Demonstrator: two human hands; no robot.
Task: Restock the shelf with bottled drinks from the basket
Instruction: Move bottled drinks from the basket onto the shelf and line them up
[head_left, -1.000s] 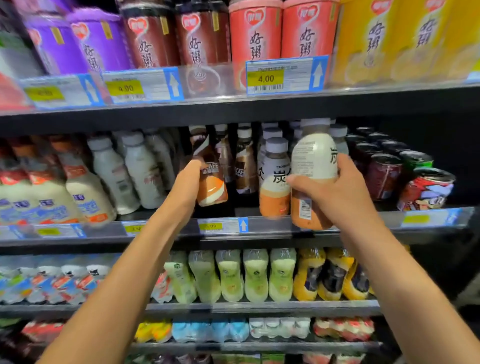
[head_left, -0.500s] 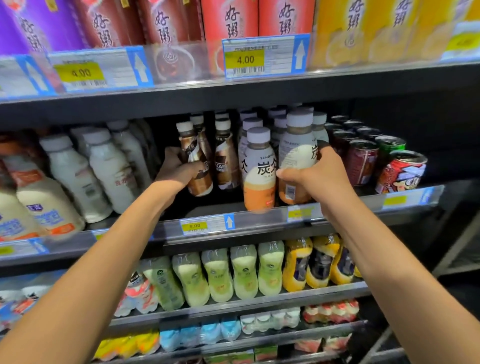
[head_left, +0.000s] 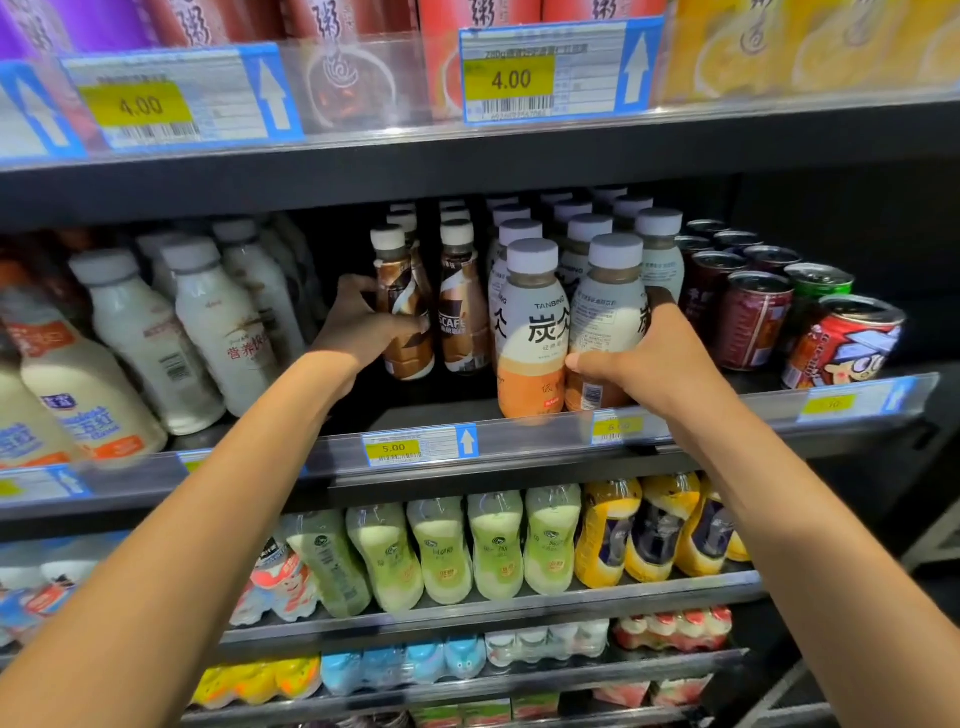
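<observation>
Your left grip (head_left: 358, 327) clasps a coffee bottle (head_left: 408, 358), your right grip (head_left: 649, 353) a white-orange bottle (head_left: 605, 317), apparently seating both upright in shelf (head_left: 519, 460) rows

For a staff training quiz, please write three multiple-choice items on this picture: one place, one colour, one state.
1. Where is the bottle in the right grip? A) on the 4.00-tag shelf B) on the 5.00-tag shelf, beside a like bottle C) on the lowest shelf
2. Which colour is the cap of the coffee bottle in the left grip? A) white B) red C) green
3. How is the left grip? A) flat and open B) curled round the coffee bottle C) out of view
Key: B, it is beside its like there; A, the cap is white; B, it wraps the bottle.
</observation>
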